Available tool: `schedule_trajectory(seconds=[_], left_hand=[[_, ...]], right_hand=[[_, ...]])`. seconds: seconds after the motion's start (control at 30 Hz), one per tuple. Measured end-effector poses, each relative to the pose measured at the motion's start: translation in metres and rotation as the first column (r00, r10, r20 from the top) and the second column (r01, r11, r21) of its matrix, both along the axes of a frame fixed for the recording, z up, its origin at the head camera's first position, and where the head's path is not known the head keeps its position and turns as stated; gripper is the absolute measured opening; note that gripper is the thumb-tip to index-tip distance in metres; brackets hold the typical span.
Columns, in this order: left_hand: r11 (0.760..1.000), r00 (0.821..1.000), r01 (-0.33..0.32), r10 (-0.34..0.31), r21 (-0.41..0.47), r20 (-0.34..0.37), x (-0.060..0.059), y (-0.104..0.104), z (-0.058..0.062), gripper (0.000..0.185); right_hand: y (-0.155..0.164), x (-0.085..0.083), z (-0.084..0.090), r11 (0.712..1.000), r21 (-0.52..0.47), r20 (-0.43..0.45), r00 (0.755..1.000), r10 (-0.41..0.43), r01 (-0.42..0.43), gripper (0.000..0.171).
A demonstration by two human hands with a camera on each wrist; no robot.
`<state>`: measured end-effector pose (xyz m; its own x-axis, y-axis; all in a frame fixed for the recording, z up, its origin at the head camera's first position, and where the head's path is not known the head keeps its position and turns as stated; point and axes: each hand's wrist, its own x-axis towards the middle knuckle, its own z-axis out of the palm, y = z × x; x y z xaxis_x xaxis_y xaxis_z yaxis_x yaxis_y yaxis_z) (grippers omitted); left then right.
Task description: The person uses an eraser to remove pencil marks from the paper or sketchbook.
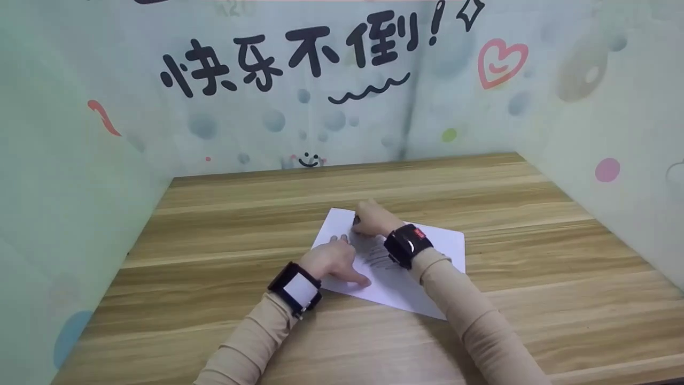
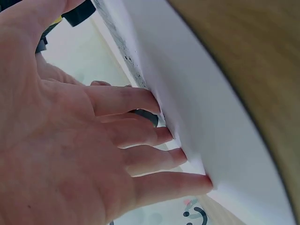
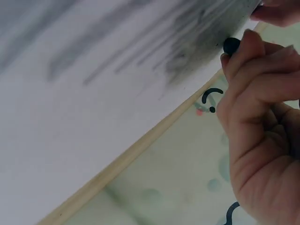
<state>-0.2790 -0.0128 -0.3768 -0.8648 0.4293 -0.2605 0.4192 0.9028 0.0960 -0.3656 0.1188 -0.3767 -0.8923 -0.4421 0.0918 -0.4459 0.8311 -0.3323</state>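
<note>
A white sheet of paper [image 1: 422,278] lies flat on the wooden surface [image 1: 534,256], about midway between its left and right edges and nearer the front edge than the back, turned at an angle so that 1 corner points toward the back wall; grey pencil-like shading [image 1: 377,254] covers the part of the sheet between the 2 hands; the left hand [image 1: 334,262] rests on the sheet's left edge with its fingers [image 2: 154,136] straight and spread, their tips pressing the paper down, holding nothing; in the left wrist view the 4 fingertips meet the white sheet in a row; the right hand [image 1: 374,219] sits at the sheet's far corner, just beyond the left hand and close to it, its fingers curled and pinching a small dark drawing stick [image 3: 231,45]; in the right wrist view the dark tip of the stick touches the paper at the edge of the densest grey strokes; both forearms wear beige sleeves [image 1: 470,315] and a black band at each wrist; pale printed panels [image 1: 342,107] with black characters, a pink heart and a smiley face stand along the back and side edges of the surface
</note>
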Motion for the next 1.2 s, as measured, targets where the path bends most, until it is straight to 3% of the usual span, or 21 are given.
schedule_trajectory(seconds=[0.1,0.2,0.37,0.47,0.57,0.7,0.77,0.9,1.0,1.13,1.2], left_hand=[[1.0,1.0,-0.016,0.016,-0.004,-0.003,0.002,0.0,-0.002,0.084],[1.0,1.0,-0.026,0.026,-0.012,-0.008,0.006,-0.001,-0.003,0.078],[0.996,0.995,-0.086,0.086,-0.004,-0.046,0.014,-0.005,-0.003,0.06],[0.984,0.982,-0.177,0.177,0.007,-0.064,0.02,-0.007,-0.003,0.058],[0.976,0.974,-0.217,0.217,0.011,-0.072,0.02,-0.009,-0.002,0.064],[0.991,0.991,-0.13,0.131,0.032,-0.017,0.012,-0.017,0.0,0.071],[0.994,0.996,-0.088,0.088,0.058,0.008,0.006,-0.021,0.001,0.064],[0.994,0.998,-0.057,0.06,0.098,-0.027,0.001,-0.026,0.002,0.044],[0.993,0.998,-0.027,0.034,0.115,-0.056,-0.002,-0.027,0.003,0.043],[0.993,0.998,0.02,-0.012,0.117,-0.069,-0.005,-0.025,0.004,0.042],[0.992,0.997,0.033,-0.025,0.12,-0.071,-0.006,-0.022,0.004,0.043]], right_hand=[[0.007,0.0,-0.001,0.995,-0.029,0.001,0.996,-0.091,0.091,0.012],[0.019,0.002,0.003,0.988,-0.074,0.051,0.99,-0.13,0.134,0.014],[0.036,0.007,0.02,0.975,-0.187,0.124,0.987,-0.1,0.122,0.021],[0.039,0.01,0.028,0.982,-0.164,0.163,0.985,-0.062,0.089,0.022],[0.037,0.012,0.028,0.993,-0.102,0.228,0.973,-0.033,0.058,0.02],[0.025,0.014,0.02,0.997,-0.081,0.247,0.969,0.003,0.017,0.019],[0.016,0.016,0.018,0.996,-0.087,0.252,0.967,0.03,-0.008,0.019],[0.0,0.019,0.017,0.992,-0.121,0.24,0.969,0.063,-0.034,0.016],[-0.006,0.019,0.013,0.996,-0.088,0.174,0.985,0.007,0.008,0.012],[-0.008,0.017,0.007,0.988,0.022,0.024,0.988,-0.155,0.154,0.006],[-0.008,0.016,0.006,0.988,0.034,-0.01,0.988,-0.153,0.154,0.005]])
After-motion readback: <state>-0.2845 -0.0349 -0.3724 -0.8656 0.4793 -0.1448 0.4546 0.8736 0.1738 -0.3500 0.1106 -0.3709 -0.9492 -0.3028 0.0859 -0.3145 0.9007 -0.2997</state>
